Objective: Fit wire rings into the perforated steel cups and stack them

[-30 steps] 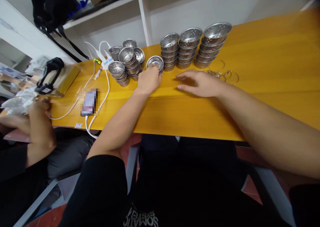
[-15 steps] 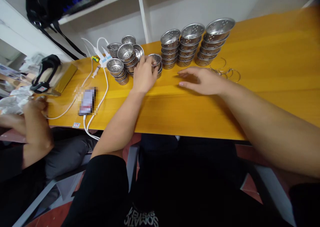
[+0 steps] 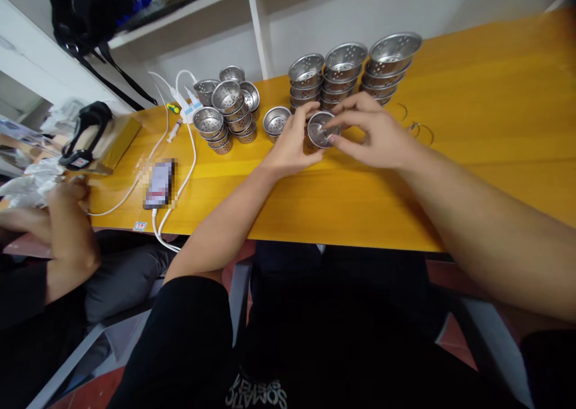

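Observation:
Both of my hands hold one small perforated steel cup [image 3: 320, 130] just above the yellow table [image 3: 472, 151]. My left hand [image 3: 292, 145] grips its left side and my right hand [image 3: 373, 134] pinches its right rim. A single cup [image 3: 276, 121] stands on the table just left of my left hand. Behind my hands rise three tall stacks of the same cups [image 3: 344, 67]. Thin wire rings [image 3: 416, 130] lie on the table to the right of my right hand.
Shorter cup stacks [image 3: 227, 106] cluster at the back left. A phone [image 3: 159, 184] on white cables [image 3: 189, 157] lies near the front left edge. Another person's hand [image 3: 67, 208] rests at the far left. A black bag [image 3: 90, 7] hangs from the white shelf.
My left hand lifted a cup off the small stack and carried it right. My right hand rose from the table and took hold of the cup's other side.

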The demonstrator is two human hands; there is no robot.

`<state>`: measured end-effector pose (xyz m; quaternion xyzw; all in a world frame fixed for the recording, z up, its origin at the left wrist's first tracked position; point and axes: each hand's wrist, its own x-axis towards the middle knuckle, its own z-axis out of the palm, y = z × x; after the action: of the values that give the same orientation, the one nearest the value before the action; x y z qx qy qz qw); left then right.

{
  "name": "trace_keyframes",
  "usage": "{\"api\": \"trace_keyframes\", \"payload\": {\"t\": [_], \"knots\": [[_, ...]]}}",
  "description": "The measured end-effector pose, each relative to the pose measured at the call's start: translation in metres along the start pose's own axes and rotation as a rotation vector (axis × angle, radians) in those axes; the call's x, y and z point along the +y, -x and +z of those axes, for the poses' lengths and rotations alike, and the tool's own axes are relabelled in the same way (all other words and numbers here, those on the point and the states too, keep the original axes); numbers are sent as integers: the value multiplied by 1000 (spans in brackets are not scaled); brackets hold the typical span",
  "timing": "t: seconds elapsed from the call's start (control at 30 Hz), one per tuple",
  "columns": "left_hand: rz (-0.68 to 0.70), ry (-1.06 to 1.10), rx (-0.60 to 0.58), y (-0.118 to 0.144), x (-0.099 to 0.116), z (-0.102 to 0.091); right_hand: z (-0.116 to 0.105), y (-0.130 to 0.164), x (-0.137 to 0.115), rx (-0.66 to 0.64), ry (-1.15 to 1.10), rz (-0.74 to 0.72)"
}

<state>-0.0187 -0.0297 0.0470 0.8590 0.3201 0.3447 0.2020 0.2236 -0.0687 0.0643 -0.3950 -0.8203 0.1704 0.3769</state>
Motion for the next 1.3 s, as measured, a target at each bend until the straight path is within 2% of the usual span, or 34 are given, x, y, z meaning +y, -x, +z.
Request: {"api": "trace_keyframes", "payload": {"t": [0.1, 0.3, 0.4, 0.5, 0.87, 0.97, 1.13, 1.3], "knots": [[-15, -2, -9, 0, -11, 10, 1, 0, 8, -49, 33, 30], [-7, -103, 24, -6, -22, 16, 2, 0, 17, -39, 21, 3], [23, -115, -1, -8, -24, 16, 3, -2, 19, 1, 15, -52], [27, -105, -15, -9, -24, 15, 2, -4, 22, -13, 14, -72], [51, -133, -55, -10, -30, 19, 0, -6, 30, -116, 11, 14], [43, -127, -65, -10, -26, 19, -2, -6, 31, -133, 55, -6], [-36, -122, -88, -7, -14, 19, -1, -6, 29, -105, 127, -50], [-247, -68, -109, -1, -2, 18, -4, -4, 32, 32, 230, -5]]}}
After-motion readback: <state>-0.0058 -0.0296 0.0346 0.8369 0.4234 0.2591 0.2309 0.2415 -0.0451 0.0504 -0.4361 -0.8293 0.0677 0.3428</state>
